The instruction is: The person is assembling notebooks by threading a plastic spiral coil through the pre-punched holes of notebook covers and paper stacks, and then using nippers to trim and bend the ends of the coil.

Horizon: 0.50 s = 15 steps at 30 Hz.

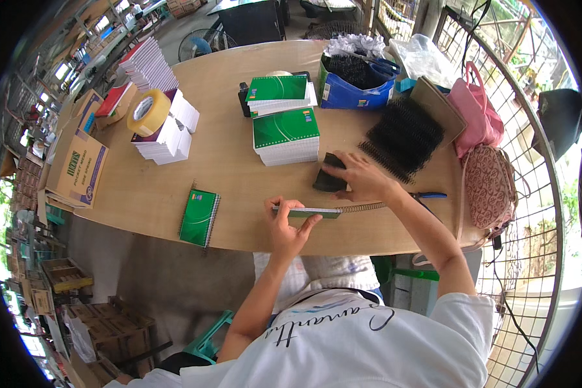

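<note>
My left hand [288, 227] grips a green-covered notebook [307, 211] held edge-on above the table's near edge. A metal spiral coil [362, 207] sticks out of the notebook toward the right. My right hand [359, 178] rests on a small black object [328, 177] lying on the wooden table [226, 168], just behind the notebook. Blue-handled pliers [430, 194] lie right of my right wrist.
Two stacks of green notebooks [284, 132] stand mid-table, and a bound green notebook [199, 218] lies near the front edge. Black spiral coils [402, 137], a blue bag [354, 84], a tape roll [149, 112], white pad stacks [168, 139], cardboard boxes [77, 169] and pink bags [478, 123] ring the table.
</note>
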Tool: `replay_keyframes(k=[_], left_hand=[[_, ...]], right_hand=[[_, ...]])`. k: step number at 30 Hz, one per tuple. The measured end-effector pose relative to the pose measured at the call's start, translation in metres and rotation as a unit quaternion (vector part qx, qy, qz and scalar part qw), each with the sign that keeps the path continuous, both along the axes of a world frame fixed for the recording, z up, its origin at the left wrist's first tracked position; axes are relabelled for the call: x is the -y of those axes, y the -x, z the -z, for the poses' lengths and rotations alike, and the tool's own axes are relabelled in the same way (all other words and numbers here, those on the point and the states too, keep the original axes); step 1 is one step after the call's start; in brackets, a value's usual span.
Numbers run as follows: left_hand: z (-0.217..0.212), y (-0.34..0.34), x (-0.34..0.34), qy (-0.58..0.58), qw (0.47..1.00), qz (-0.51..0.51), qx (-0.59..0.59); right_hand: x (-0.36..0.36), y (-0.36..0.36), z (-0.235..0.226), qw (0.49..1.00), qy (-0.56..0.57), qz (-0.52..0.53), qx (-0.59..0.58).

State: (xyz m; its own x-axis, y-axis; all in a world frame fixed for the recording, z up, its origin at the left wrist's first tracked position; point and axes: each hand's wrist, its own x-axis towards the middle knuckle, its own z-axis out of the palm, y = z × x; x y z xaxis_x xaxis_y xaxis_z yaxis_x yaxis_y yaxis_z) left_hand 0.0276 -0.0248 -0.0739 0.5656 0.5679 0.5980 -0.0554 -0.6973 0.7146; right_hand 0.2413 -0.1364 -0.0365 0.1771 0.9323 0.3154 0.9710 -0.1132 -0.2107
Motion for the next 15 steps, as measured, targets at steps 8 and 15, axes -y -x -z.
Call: replay_keyframes(k=[8,15], left_hand=[[-0.001,-0.008,-0.017,-0.003,0.999,0.038,-0.014],[0.007,-0.011,-0.015,-0.008,0.998,0.056,-0.008]], right_hand=[[0.019,-0.020,-0.021,0.909,0.235,-0.096,-0.331],[0.037,-0.009,-0.032,0.824,0.140,-0.118,-0.536]])
